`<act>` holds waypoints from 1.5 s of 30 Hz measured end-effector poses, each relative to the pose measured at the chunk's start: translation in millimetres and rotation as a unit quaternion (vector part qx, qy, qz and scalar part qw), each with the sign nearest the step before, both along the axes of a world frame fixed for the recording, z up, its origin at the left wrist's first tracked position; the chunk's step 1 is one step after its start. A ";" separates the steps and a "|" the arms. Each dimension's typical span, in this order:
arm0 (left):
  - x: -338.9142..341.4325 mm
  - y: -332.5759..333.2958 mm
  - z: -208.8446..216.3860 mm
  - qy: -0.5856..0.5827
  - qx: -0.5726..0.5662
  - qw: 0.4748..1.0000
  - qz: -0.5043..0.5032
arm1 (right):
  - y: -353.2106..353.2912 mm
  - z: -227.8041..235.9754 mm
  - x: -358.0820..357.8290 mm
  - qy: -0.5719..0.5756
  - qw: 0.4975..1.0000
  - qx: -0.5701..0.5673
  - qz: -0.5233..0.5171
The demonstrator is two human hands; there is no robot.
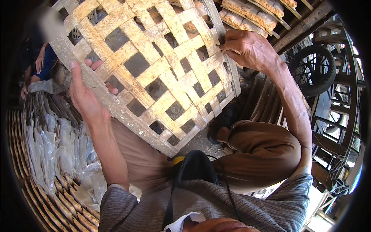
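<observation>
A large woven bamboo lattice panel (167, 66), edged with flat wooden strips, is held up tilted above my lap. My left hand (87, 94) grips its lower left edge strip, with the thumb on the near face and the fingertips showing through the gaps. At the right edge, my right hand (249, 49) is closed, thumb and fingers pinched together against the border strip. Whether a small piece is also between those fingertips is hidden. The panel's top runs out of the picture.
Clear plastic sheets (67, 145) lie over slatted racks (73, 210) on my left. Another person's hand (40, 62) shows beyond them. Racks with flat tan pieces (251, 14) stand at the far side. A black-tyred wheel (331, 69) and wooden framing are on the right.
</observation>
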State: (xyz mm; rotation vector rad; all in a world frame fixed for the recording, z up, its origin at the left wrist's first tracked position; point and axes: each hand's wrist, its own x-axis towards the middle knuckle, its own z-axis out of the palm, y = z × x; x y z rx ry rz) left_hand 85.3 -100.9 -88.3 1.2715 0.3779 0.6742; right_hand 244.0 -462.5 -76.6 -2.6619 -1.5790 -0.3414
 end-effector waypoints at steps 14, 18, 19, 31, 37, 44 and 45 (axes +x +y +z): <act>2.7 17.5 -2.2 0.002 -0.003 0.998 0.064 | -3.2 0.0 -13.0 0.016 0.943 0.155 -0.293; 2.4 16.5 -5.5 -0.008 -0.021 0.998 0.054 | -7.8 -25.2 -5.2 0.205 0.897 0.340 -0.194; 2.3 13.6 -3.1 -0.006 -0.029 0.998 0.054 | -6.9 -25.7 -4.6 0.198 0.892 0.352 -0.204; 2.5 24.3 -9.9 -0.005 -0.035 0.998 0.060 | -10.6 -5.8 -5.1 0.309 0.866 0.361 -0.156; 4.4 33.5 -14.0 -0.015 -0.057 0.998 0.039 | -4.1 -9.4 -10.1 0.236 0.882 0.373 -0.162; 2.7 23.2 -10.7 -0.025 -0.044 0.997 0.054 | -0.8 -3.0 -13.2 0.076 0.931 0.337 -0.116; 3.1 23.3 -12.3 -0.025 -0.050 0.997 0.049 | 1.0 -2.9 -13.0 0.029 0.931 0.358 -0.069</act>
